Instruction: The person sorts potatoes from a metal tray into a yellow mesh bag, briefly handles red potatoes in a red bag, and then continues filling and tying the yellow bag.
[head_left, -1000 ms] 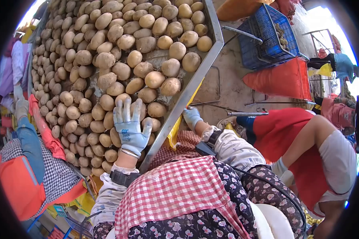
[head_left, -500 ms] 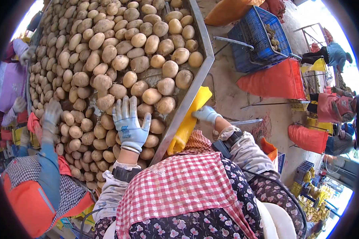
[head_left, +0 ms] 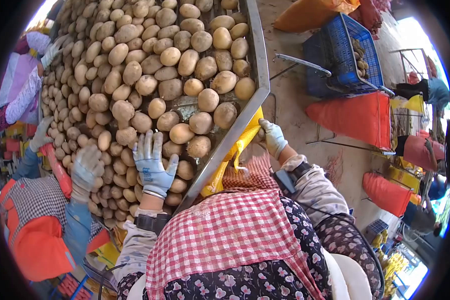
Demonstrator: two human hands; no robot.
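Potatoes (head_left: 187, 62) of mixed sizes cover a large metal-rimmed sorting table. My left hand (head_left: 155, 164), in a pale blue and white work glove, lies flat on the potatoes near the table's close corner, fingers stretched out and holding nothing. Just outside the metal rim (head_left: 240, 120) hangs a yellow sack (head_left: 242, 142). My right hand (head_left: 273, 138), gloved as well, has its fingers closed on the sack's outer upper edge. The lower part of the sack is partly hidden behind the rim and my checked apron (head_left: 210, 230).
A co-worker's gloved hand (head_left: 86, 170) reaches over the potatoes at left, and another person's sleeve (head_left: 27, 92) shows at the far left. Right of the table stand a blue crate (head_left: 342, 55) holding potatoes, a metal bar (head_left: 305, 64) and a filled red sack (head_left: 355, 117).
My right hand has moved up and outward with the yellow sack's edge, pulling it away from the rim. My left hand has shifted slightly left. The co-worker's near hand has moved right over the potatoes.
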